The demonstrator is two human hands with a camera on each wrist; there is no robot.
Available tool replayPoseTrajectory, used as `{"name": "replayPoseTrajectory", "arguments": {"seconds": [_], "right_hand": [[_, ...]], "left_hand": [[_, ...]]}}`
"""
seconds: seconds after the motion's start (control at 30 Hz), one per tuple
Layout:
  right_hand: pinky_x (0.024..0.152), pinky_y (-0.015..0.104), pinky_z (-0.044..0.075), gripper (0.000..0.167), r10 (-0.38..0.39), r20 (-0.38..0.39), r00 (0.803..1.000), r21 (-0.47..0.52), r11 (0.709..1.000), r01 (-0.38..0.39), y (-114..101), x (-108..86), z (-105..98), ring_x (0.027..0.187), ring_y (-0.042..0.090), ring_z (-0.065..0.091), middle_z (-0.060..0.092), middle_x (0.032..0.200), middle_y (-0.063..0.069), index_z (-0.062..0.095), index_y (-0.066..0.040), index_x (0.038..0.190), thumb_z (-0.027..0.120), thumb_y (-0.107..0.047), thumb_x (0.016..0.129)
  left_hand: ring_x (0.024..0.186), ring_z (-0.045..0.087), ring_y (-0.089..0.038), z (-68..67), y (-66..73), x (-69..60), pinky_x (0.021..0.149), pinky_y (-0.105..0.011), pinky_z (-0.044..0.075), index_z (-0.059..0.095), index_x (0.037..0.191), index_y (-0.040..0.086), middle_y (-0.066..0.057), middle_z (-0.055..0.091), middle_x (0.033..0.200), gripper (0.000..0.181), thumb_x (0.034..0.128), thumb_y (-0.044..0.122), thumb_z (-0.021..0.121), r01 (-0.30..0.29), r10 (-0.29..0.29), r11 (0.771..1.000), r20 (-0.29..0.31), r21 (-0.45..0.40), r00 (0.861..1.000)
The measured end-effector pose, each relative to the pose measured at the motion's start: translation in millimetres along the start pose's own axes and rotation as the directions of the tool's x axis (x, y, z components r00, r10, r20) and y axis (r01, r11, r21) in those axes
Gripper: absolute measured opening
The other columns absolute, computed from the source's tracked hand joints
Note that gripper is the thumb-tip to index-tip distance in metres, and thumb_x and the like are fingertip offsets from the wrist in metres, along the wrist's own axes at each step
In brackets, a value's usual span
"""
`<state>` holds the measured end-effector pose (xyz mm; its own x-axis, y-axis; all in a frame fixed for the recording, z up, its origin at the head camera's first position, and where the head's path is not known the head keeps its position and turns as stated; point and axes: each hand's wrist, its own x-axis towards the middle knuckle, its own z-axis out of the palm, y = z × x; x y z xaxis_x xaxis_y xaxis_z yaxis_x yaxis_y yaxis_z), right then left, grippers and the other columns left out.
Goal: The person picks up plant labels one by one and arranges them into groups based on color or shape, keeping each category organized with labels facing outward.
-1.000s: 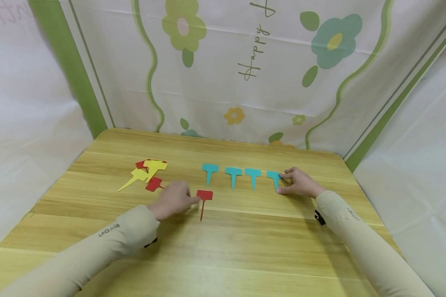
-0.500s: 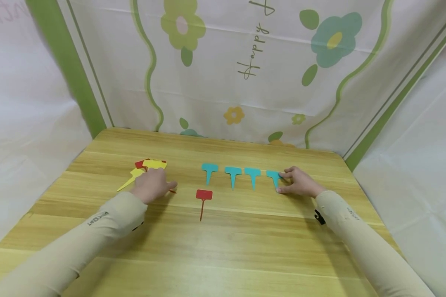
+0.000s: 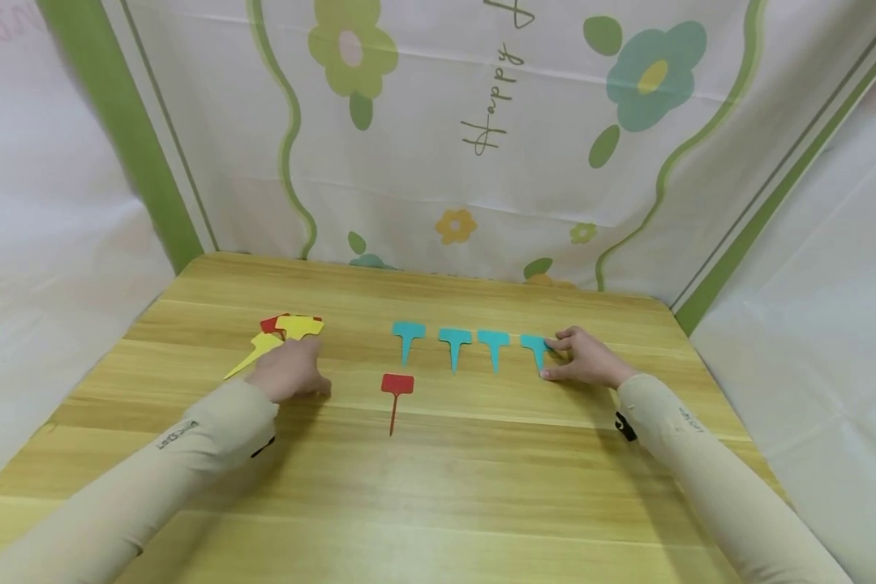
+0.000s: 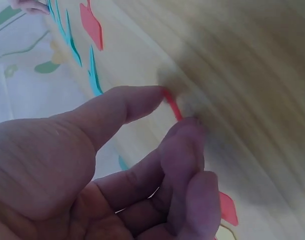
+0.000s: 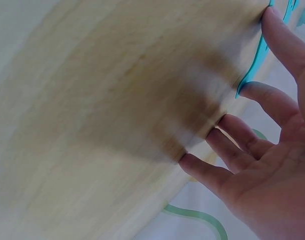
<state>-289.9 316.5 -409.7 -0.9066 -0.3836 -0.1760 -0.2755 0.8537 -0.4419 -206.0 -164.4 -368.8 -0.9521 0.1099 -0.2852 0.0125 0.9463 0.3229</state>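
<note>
Pinching the rightmost teal tag (image 3: 535,342) with the right hand (image 3: 590,358); holding the left hand (image 3: 288,371) at a red stem (image 4: 173,106), left side.
Gripping teal between thumb and forefinger, other fingers spread; holding left thumb and curled fingers about the red stem, cannot tell whether gripping. Seeing three more teal tags (image 3: 455,334) in a row leftward, a lone red tag (image 3: 397,384) nearer on the wooden table (image 3: 445,503), yellow tags (image 3: 298,325) far left.

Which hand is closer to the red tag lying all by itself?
The left hand. It's a little way to the left of the lone red tag. The right hand is farther away, off to the right, touching the rightmost blue tag.
</note>
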Motion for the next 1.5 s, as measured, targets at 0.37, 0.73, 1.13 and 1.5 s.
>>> {"name": "replayPoseTrajectory", "arguments": {"seconds": [0.37, 0.73, 1.13, 1.5], "right_hand": [[0.104, 0.064, 0.029, 0.085, -0.012, 0.005, 1.000, -0.003, 1.000, 0.012, 0.4, -0.6, -1.6, 0.131, 0.053, 0.030, 0.029, 0.147, 0.031, 0.042, 0.003, 0.144, 0.077, -0.045, 0.083], [0.103, 0.064, 0.029, 0.086, -0.012, 0.013, 1.000, -0.006, 1.000, 0.012, 2.1, -2.2, 0.6, 0.130, 0.054, 0.031, 0.029, 0.147, 0.032, 0.041, 0.003, 0.145, 0.076, -0.046, 0.083], [0.102, 0.064, 0.030, 0.084, -0.017, 0.016, 1.000, -0.002, 1.000, 0.017, 0.1, -2.0, -1.3, 0.130, 0.054, 0.032, 0.029, 0.146, 0.033, 0.041, 0.004, 0.144, 0.076, -0.043, 0.084], [0.102, 0.064, 0.030, 0.084, -0.022, 0.014, 1.000, -0.007, 1.000, 0.023, 0.6, -1.9, -1.3, 0.130, 0.054, 0.032, 0.029, 0.146, 0.033, 0.041, 0.004, 0.144, 0.076, -0.043, 0.084]], "left_hand": [[0.059, 0.046, -0.024, -0.8, -17.8, -29.3, 0.050, -0.038, 0.038, 0.055, 0.076, 0.003, -0.009, 0.048, 0.067, 0.005, 0.0769, -0.001, 0.057, 0.009, 0.002, 0.991, -0.083, 0.130, 0.997], [0.058, 0.049, -0.025, 9.8, -24.5, -42.9, 0.047, -0.046, 0.046, 0.055, 0.070, 0.005, -0.009, 0.049, 0.067, 0.018, 0.0842, -0.006, 0.055, -0.028, 0.084, 0.953, -0.174, 0.302, 0.981], [0.059, 0.049, -0.026, 9.0, -32.8, -44.8, 0.047, -0.046, 0.044, 0.052, 0.073, 0.005, -0.009, 0.049, 0.068, 0.015, 0.0849, -0.005, 0.055, -0.041, 0.083, 0.963, -0.151, 0.266, 0.985], [0.045, 0.048, -0.013, -5.2, -57.9, -38.7, 0.044, -0.026, 0.044, 0.053, 0.070, 0.004, -0.002, 0.051, 0.052, 0.023, 0.0841, 0.008, 0.070, 0.060, -0.048, 0.990, 0.098, -0.130, 0.994]]}}
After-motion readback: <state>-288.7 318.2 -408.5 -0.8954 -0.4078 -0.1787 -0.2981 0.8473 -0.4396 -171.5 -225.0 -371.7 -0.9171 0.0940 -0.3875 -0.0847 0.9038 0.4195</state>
